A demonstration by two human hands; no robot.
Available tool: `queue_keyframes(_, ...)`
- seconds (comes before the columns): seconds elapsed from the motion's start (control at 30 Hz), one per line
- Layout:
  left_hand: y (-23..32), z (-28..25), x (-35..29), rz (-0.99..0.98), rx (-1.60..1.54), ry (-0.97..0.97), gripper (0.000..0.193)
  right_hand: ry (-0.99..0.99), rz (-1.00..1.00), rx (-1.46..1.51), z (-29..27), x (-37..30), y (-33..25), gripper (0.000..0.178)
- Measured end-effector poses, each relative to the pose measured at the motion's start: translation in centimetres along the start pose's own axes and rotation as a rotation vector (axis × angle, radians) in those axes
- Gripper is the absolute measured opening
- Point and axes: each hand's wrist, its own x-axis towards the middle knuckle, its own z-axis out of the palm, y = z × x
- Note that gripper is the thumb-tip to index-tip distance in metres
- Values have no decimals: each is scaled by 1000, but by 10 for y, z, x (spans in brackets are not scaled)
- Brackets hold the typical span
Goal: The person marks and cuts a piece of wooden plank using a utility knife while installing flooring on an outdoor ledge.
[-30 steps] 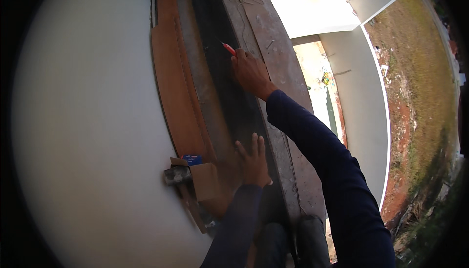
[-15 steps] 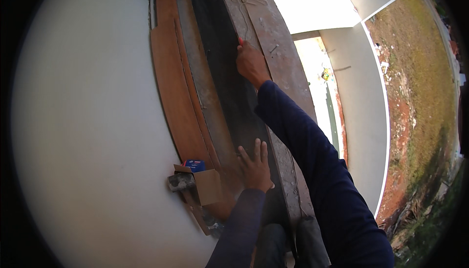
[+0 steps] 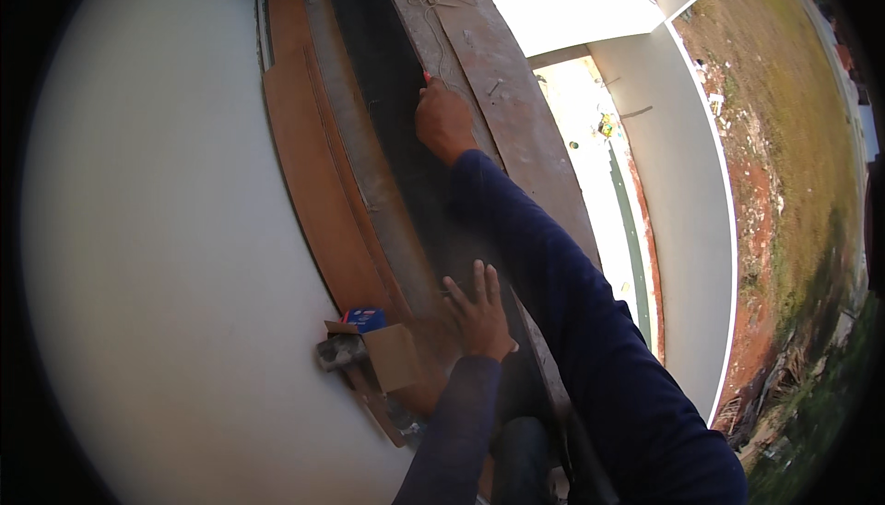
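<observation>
Two hands were at the black strip (image 3: 392, 90), which ran from the upper left to the lower centre of the frame. The right hand (image 3: 444, 123) had fingers curled around a red tool (image 3: 427, 76) by its right edge; the left hand (image 3: 481, 318) splayed its fingers wide. A slipping palm could have shifted the strip and deflected the tool.

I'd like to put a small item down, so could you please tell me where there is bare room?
The brown board is bare between the pale wall and grey strip, beyond the blue box. The black strip is free between the left hand and right hand, left of the right sleeve. Crowding is around the cardboard box and hammer.
</observation>
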Motion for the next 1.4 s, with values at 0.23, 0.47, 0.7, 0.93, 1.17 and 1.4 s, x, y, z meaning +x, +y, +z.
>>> queue_keyframes(0.23,1,-14,-8,-11,92,92,117,-21,118,90,2,0,0,28)
queue_keyframes(0.47,-6,31,-5,29,422,524,109,-32,128,88,-2,-8,3,27)
queue_keyframes(0.7,-3,4,0,-118,-243,-83,129,-41,119,78,-6,-22,3,31)
queue_keyframes(0.93,4,-23,3,-148,-301,-157,109,-35,126,116,-9,-27,9,36)
queue_keyframes(1.17,-15,74,7,-73,-179,204,99,-38,134,99,-12,-39,7,37)
queue_keyframes(1.4,-25,98,9,-190,-310,172,118,-43,161,101,-14,-52,5,36)
